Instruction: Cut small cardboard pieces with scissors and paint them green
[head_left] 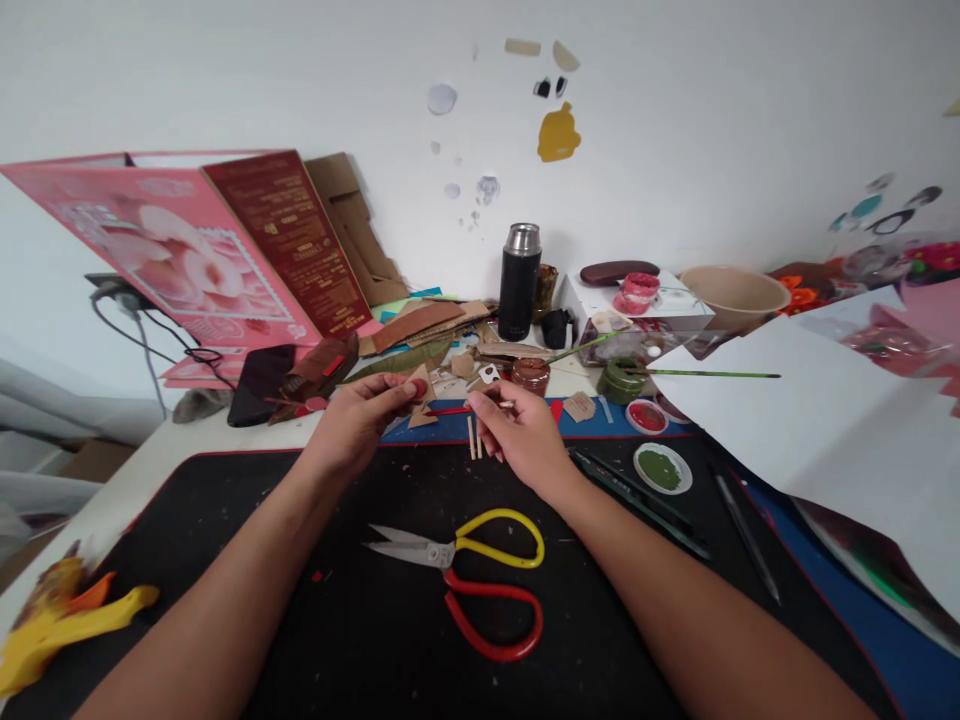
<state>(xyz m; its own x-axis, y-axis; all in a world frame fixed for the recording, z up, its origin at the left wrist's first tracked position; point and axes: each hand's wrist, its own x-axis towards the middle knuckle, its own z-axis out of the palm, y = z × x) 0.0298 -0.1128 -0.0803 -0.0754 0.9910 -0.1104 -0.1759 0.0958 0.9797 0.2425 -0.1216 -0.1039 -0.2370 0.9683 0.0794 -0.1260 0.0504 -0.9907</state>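
My left hand [361, 415] is closed in a pinch on a small brown cardboard piece [420, 384] with a red spot on it, held above the far edge of the black mat [300, 620]. My right hand [517, 432] is closed on a thin wooden stick [501, 405], its tip close to the cardboard piece. Two short wooden sticks [474, 437] lie on the mat between my hands. Scissors [472, 570] with one yellow and one red handle lie shut on the mat in front of my forearms.
A black flask [519, 282], brown and green paint jars [531, 376], paint lids [661, 467], brushes [712, 374] and cardboard scraps crowd the back. White paper [810, 420] covers the right. Pink boxes [187, 250] lean at the left. A yellow glue gun [67, 620] lies at the near left.
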